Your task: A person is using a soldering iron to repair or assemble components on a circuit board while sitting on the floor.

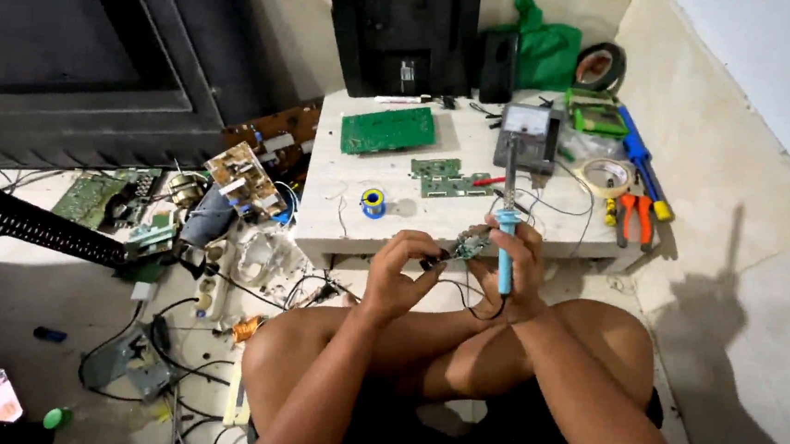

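Observation:
I sit cross-legged on the floor before a low white table. My right hand grips a light blue soldering iron, its shaft pointing up and away over the table. My left hand pinches a small dark part with thin black wires hanging from it. Between both hands sits a small green circuit board, held at the table's front edge.
On the table lie a large green board, a smaller board, a solder spool, a multimeter, tape rolls, orange pliers and a blue screwdriver. Boards, cables and scrap parts litter the floor at left.

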